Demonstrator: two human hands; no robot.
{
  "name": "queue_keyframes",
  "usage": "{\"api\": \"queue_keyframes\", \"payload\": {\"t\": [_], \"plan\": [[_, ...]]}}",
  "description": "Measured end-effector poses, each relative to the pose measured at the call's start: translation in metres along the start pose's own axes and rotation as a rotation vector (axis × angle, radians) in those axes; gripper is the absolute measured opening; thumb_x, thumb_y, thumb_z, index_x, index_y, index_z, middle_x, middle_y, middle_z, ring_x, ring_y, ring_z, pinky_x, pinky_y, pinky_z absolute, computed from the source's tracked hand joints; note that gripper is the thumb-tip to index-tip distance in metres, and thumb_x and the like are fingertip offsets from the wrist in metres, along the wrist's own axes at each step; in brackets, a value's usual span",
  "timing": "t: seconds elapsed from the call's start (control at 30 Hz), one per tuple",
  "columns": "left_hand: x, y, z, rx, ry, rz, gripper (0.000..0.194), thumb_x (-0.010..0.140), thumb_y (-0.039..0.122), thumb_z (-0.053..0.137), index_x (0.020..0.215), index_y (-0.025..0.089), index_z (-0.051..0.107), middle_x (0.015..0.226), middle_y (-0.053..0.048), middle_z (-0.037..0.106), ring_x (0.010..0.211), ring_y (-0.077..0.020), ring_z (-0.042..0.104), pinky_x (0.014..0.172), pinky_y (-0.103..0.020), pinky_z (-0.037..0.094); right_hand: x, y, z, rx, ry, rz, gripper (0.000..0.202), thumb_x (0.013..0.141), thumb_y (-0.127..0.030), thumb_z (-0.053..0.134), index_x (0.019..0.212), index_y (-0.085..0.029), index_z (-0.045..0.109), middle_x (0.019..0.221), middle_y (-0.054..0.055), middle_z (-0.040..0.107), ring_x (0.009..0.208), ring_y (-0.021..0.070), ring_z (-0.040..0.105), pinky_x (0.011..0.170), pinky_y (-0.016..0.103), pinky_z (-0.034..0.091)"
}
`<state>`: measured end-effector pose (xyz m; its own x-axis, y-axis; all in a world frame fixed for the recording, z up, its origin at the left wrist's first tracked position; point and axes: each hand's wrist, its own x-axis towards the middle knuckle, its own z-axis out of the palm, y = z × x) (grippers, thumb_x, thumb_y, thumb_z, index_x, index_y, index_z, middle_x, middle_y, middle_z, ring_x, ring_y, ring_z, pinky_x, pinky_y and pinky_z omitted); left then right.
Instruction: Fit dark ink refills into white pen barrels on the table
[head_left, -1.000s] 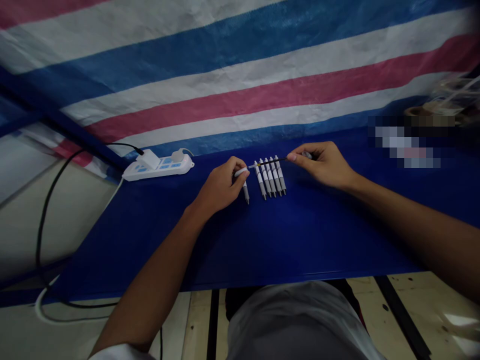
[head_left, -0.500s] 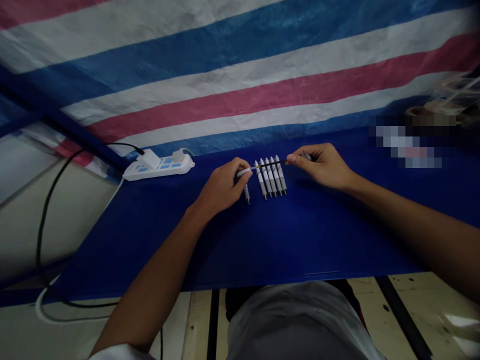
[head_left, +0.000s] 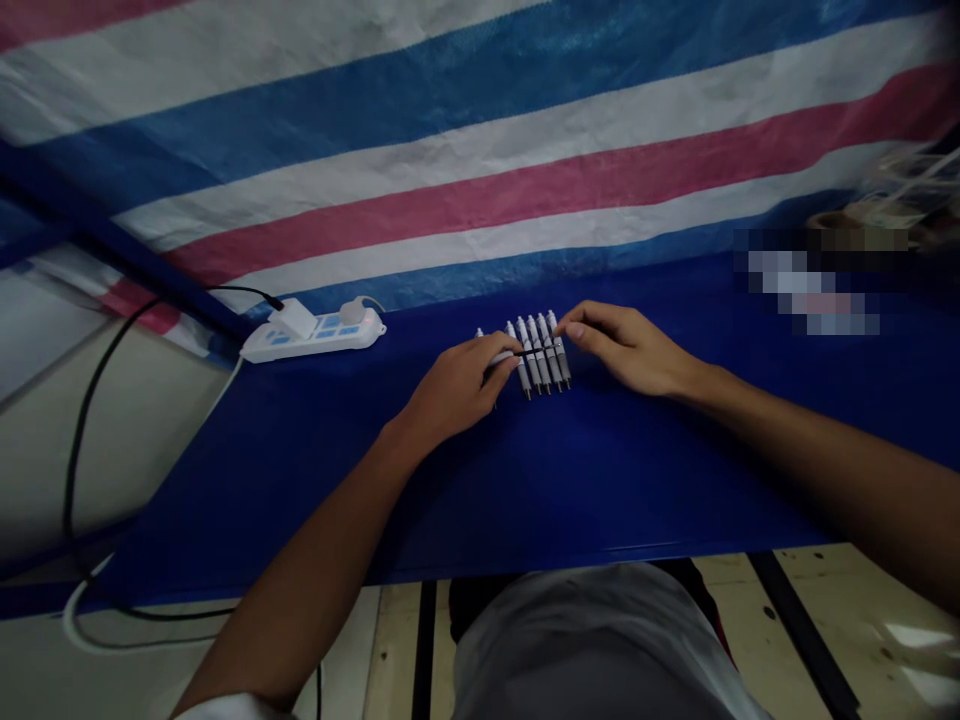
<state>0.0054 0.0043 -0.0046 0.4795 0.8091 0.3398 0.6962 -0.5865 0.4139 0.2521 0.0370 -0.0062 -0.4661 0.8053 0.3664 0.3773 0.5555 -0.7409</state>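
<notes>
My left hand (head_left: 463, 390) is closed around a white pen barrel (head_left: 501, 358), which lies roughly level between thumb and fingers. A thin dark refill (head_left: 534, 351) sticks out of the barrel to the right, above a row of pens. My right hand (head_left: 626, 345) is at the refill's far end, its index finger and thumb bent close together and the other fingers curled. Whatever it holds is hidden. Several white-and-grey click pens (head_left: 541, 372) lie side by side beneath the refill. Another pen (head_left: 480, 331) is mostly covered by my left hand.
A white power strip (head_left: 315, 335) with plugs and cables is at the table's left back. The blue table (head_left: 600, 470) ends against a striped plastic sheet (head_left: 480, 200). At the far right are a blurred-out patch (head_left: 814, 290) and a brownish round object (head_left: 832, 225).
My left hand has moved slightly right with the barrel, and my right hand slightly left. Less of the refill shows between them. The grey piece seen in my right hand is now out of sight.
</notes>
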Motion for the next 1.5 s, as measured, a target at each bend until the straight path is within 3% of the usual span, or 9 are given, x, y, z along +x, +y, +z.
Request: {"api": "queue_keyframes", "payload": {"t": [0.27, 0.5, 0.8, 0.97, 1.17, 1.4, 1.5], "plan": [[0.000, -0.002, 0.001, 0.005, 0.001, 0.010, 0.025, 0.103, 0.031, 0.048, 0.114, 0.020, 0.067, 0.104, -0.005, 0.077, 0.094, -0.0204, 0.071, 0.087, -0.032, 0.053, 0.001, 0.002, -0.002, -0.060, -0.114, -0.192, 0.026, 0.094, -0.036, 0.064, 0.100, -0.017, 0.080, 0.085, 0.006, 0.072, 0.068, 0.0160, 0.062, 0.060, 0.029, 0.044], [0.000, -0.002, 0.000, 0.013, -0.015, 0.002, 0.026, 0.104, 0.030, 0.048, 0.115, 0.019, 0.068, 0.104, -0.005, 0.076, 0.094, -0.0206, 0.071, 0.086, -0.032, 0.053, 0.001, 0.001, -0.004, -0.077, -0.089, -0.186, 0.028, 0.096, -0.036, 0.064, 0.106, -0.017, 0.081, 0.088, 0.006, 0.074, 0.061, 0.0125, 0.056, 0.056, 0.027, 0.041], [-0.001, 0.005, 0.007, -0.021, -0.040, 0.006, 0.025, 0.102, 0.029, 0.053, 0.121, 0.021, 0.067, 0.109, -0.005, 0.078, 0.098, -0.0211, 0.073, 0.091, -0.033, 0.055, -0.003, -0.003, 0.006, -0.162, -0.217, -0.275, 0.028, 0.099, -0.031, 0.057, 0.111, -0.018, 0.078, 0.098, 0.008, 0.078, 0.079, 0.0185, 0.070, 0.070, 0.030, 0.049], [-0.001, 0.006, 0.010, -0.012, 0.013, 0.004, 0.019, 0.102, 0.032, 0.058, 0.106, 0.019, 0.072, 0.100, -0.005, 0.078, 0.091, -0.0198, 0.073, 0.089, -0.033, 0.055, -0.005, -0.005, 0.009, -0.040, -0.168, -0.196, 0.030, 0.096, -0.033, 0.060, 0.121, -0.018, 0.067, 0.099, 0.007, 0.077, 0.080, 0.0190, 0.071, 0.068, 0.029, 0.051], [-0.002, 0.007, 0.014, -0.018, 0.050, 0.055, 0.020, 0.103, 0.033, 0.058, 0.104, 0.020, 0.073, 0.095, -0.004, 0.078, 0.089, -0.0187, 0.072, 0.089, -0.032, 0.055, -0.005, -0.008, 0.014, 0.052, -0.183, -0.085, 0.021, 0.100, -0.039, 0.057, 0.095, -0.020, 0.065, 0.082, 0.003, 0.075, 0.069, 0.0163, 0.068, 0.064, 0.028, 0.048], [-0.001, 0.007, 0.011, 0.023, 0.028, 0.012, 0.023, 0.104, 0.037, 0.056, 0.111, 0.022, 0.072, 0.104, -0.004, 0.078, 0.095, -0.0205, 0.073, 0.087, -0.032, 0.055, -0.006, -0.010, 0.013, 0.028, -0.196, -0.118, 0.013, 0.101, -0.032, 0.053, 0.108, -0.021, 0.055, 0.089, 0.003, 0.073, 0.071, 0.0164, 0.066, 0.064, 0.028, 0.046], [-0.002, 0.007, 0.011, 0.048, 0.009, 0.017, 0.023, 0.104, 0.037, 0.056, 0.111, 0.023, 0.072, 0.105, -0.004, 0.078, 0.097, -0.0209, 0.073, 0.086, -0.032, 0.054, -0.006, -0.009, 0.011, 0.033, -0.183, -0.130, 0.026, 0.100, -0.031, 0.054, 0.124, -0.021, 0.051, 0.089, 0.003, 0.071, 0.073, 0.0175, 0.065, 0.065, 0.030, 0.046]]}}
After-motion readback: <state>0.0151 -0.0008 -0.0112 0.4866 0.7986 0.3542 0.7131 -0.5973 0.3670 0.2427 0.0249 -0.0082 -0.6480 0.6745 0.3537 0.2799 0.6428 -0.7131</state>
